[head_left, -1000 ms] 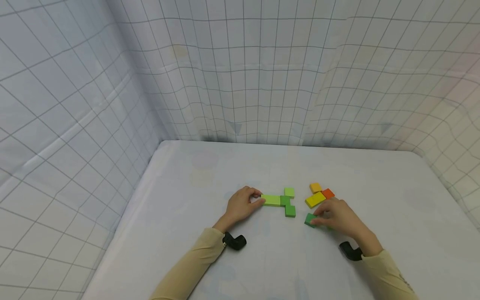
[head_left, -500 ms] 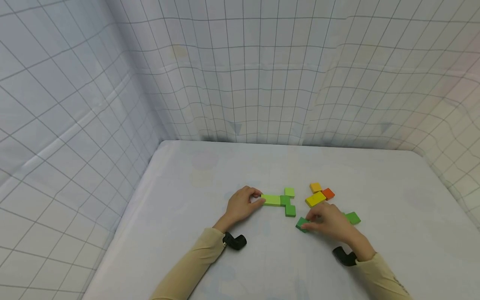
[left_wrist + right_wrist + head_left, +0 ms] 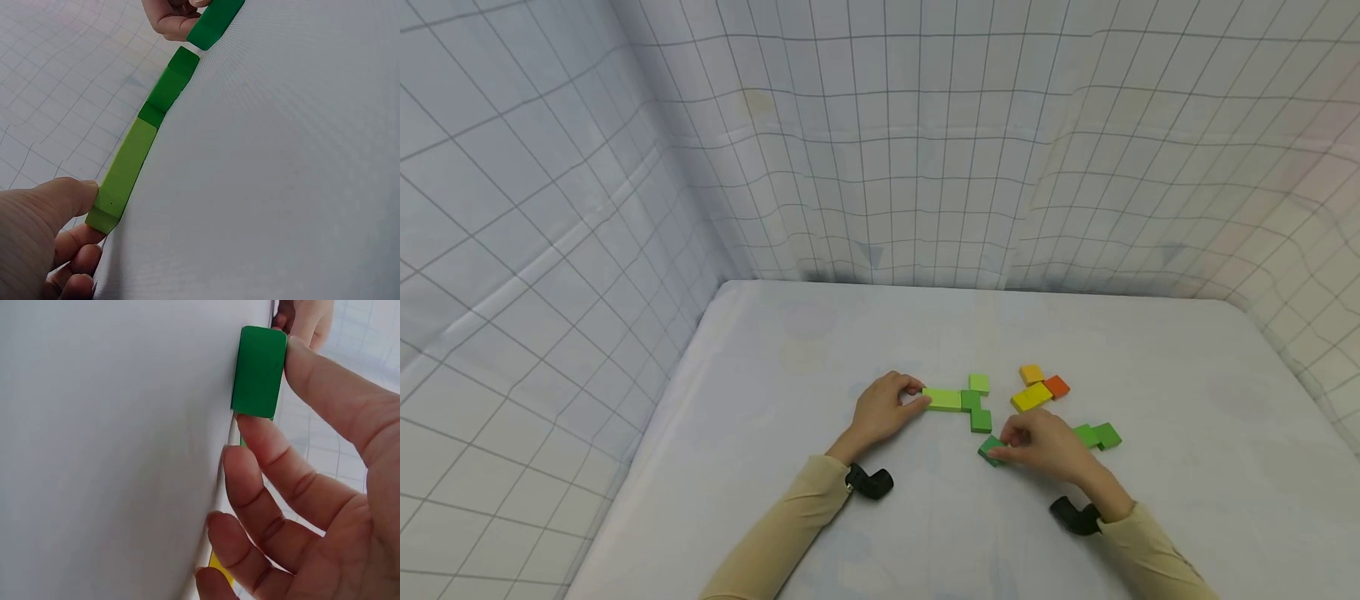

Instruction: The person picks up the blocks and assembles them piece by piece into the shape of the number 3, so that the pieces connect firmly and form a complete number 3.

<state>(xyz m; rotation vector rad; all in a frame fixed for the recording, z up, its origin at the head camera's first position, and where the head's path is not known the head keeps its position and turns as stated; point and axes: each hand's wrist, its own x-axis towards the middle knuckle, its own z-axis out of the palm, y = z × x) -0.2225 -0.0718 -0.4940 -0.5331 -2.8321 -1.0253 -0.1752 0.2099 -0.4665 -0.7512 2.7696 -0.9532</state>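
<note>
My left hand [image 3: 883,410] pinches the far-left end of a long light green block [image 3: 943,400] lying on the table, thumb and index finger at its edges in the left wrist view. Against that block's right end sits a green block [image 3: 971,401]. Another green block [image 3: 981,421] adjoins it in front, and a small light green block [image 3: 978,383] adjoins it behind. My right hand [image 3: 1043,446] holds a dark green block [image 3: 991,451] between thumb and index finger, just in front of this group and slightly apart from it. The block looks turned at an angle.
Right of the group lie a yellow block [image 3: 1031,397], an orange-yellow block [image 3: 1032,375] and a red-orange block [image 3: 1056,387]. Two more green blocks, one of them a square [image 3: 1107,435], lie beside the right hand. A white cloth covers the table [image 3: 850,333]; gridded curtains [image 3: 880,167] hang behind.
My right hand has moved left with the dark green block, nearer the joined blocks, uncovering two green blocks at its right. The left hand has stayed in place.
</note>
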